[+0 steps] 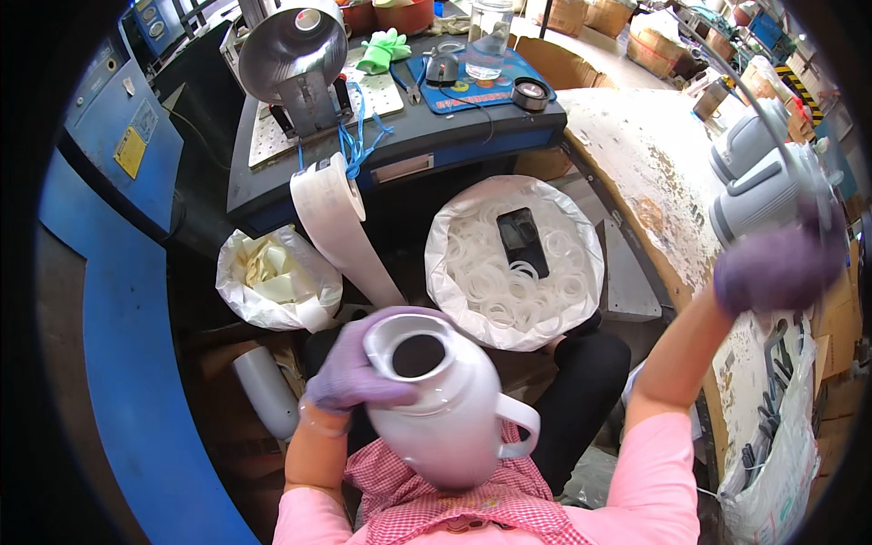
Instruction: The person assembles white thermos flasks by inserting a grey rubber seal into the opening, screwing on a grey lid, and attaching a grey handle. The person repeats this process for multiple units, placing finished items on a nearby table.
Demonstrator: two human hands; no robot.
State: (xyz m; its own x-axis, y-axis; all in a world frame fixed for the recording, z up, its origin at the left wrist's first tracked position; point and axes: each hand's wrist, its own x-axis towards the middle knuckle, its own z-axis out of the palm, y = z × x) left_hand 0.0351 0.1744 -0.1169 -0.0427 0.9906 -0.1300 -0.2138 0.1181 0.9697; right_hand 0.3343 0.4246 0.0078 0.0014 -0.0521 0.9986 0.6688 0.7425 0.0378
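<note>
Bright, even workshop light through a strongly curved fisheye view.

Light fell from above and lay flat across the scene, with a soft sheen on the white jug [445,400] near the lower edge and a dull gleam on the metal funnel [292,45] at the far left. The white bag of rings [514,263] was close to washed out. Deep shadow filled the gap under the dark bench [400,150]. The right hand [777,268] was smeared by motion blur, while the left hand [350,368] stayed sharper. Straight edges bowed toward the rim, and the corners were black.
</note>
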